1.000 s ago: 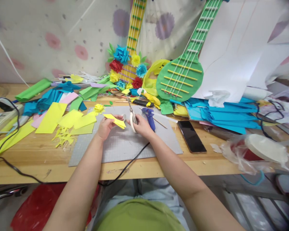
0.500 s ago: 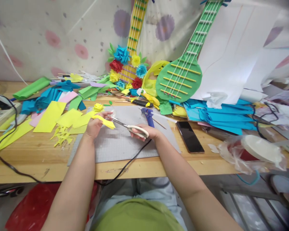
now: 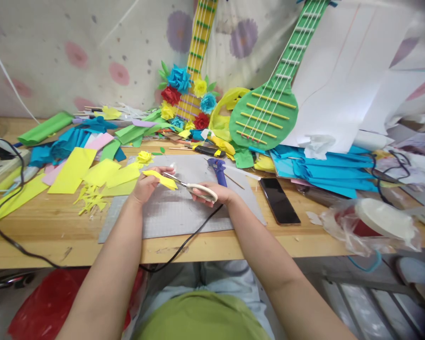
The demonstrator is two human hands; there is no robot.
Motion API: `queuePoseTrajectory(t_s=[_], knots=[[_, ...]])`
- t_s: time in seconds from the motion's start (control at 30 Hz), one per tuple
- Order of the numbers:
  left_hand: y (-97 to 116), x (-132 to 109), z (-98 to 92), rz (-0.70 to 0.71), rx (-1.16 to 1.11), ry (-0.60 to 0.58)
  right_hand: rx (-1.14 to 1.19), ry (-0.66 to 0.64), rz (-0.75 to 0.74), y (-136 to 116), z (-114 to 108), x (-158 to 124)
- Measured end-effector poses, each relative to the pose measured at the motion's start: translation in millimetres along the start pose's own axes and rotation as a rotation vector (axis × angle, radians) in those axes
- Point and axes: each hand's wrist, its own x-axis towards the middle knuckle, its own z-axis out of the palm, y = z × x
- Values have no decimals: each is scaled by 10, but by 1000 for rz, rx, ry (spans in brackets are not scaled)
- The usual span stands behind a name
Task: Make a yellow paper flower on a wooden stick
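Observation:
Above the grey cutting mat (image 3: 191, 222), my left hand (image 3: 145, 186) pinches a folded strip of yellow paper (image 3: 165, 180). My right hand (image 3: 210, 193) is wrapped round the pale handles of a pair of scissors (image 3: 201, 190). Their metal blades point left and meet the yellow paper near my left fingertips; whether they are cutting into it I cannot tell. Just behind my right hand a blue glue gun (image 3: 217, 171) lies on the mat. Yellow paper scraps (image 3: 92, 198) and a small yellow paper flower (image 3: 144, 157) are left of my left hand.
A flower-trimmed yellow paper guitar (image 3: 198, 56) and a green paper lute (image 3: 265, 113) lean at the back. A phone (image 3: 279, 200) lies right of the mat. Blue paper (image 3: 322, 167) is stacked behind it. A black cord (image 3: 187, 245) crosses the mat's front edge.
My left hand has moved a little to the right with the yellow paper, closer to the scissors. The paper now overlaps the blades. My right hand has barely moved.

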Motion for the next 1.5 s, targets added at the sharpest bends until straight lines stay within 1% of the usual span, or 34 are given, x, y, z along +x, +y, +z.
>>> queuePoseTrajectory(t_s=[0.3, 0.37, 0.43, 0.47, 0.5, 0.57, 0.6, 0.63, 0.67, 0.73, 0.77, 0.9, 1.1, 1.17, 1.2, 1.27, 1.33, 1.4, 1.5], knots=[[-1, -4, 14, -5, -35, 35, 76, -4, 20, 31, 27, 35], [0, 0, 13, 8, -26, 57, 72, 21, 13, 51, 42, 56], [-2, 14, 11, 39, -21, 89, 39, 99, -19, 73, 73, 94], [-5, 23, 8, 60, -20, 109, 1, 169, -41, 82, 94, 119], [-8, 34, 5, 87, -17, 136, -57, 260, -65, 87, 119, 146], [-16, 56, -5, 150, 12, 209, -264, 515, -78, 81, 176, 204], [-20, 65, -11, 184, 38, 253, -389, 642, -61, 69, 206, 230], [-25, 72, -17, 215, 70, 298, -508, 741, -20, 51, 234, 254], [-32, 77, -22, 239, 110, 338, -606, 806, 39, 30, 260, 275], [-47, 79, -26, 262, 201, 386, -740, 871, 142, -18, 299, 304], [-56, 79, -21, 261, 244, 392, -789, 888, 168, -39, 311, 313], [-93, 73, 47, 207, 362, 363, -885, 953, 205, -87, 315, 312], [-122, 59, 180, 160, 406, 350, -938, 950, 252, -113, 304, 265], [-133, 55, 197, 157, 426, 331, -922, 1000, 185, -107, 294, 264], [-142, 55, 200, 155, 428, 318, -899, 1037, 111, -96, 288, 268], [-163, 57, 201, 155, 418, 284, -826, 1093, -82, -60, 282, 283], [-188, 61, 200, 153, 413, 256, -742, 1098, -253, -16, 297, 305], [-211, 62, 206, 151, 426, 237, -688, 1075, -329, 18, 336, 330], [-236, 56, 225, 152, 466, 209, -677, 1063, -356, 35, 409, 361]])
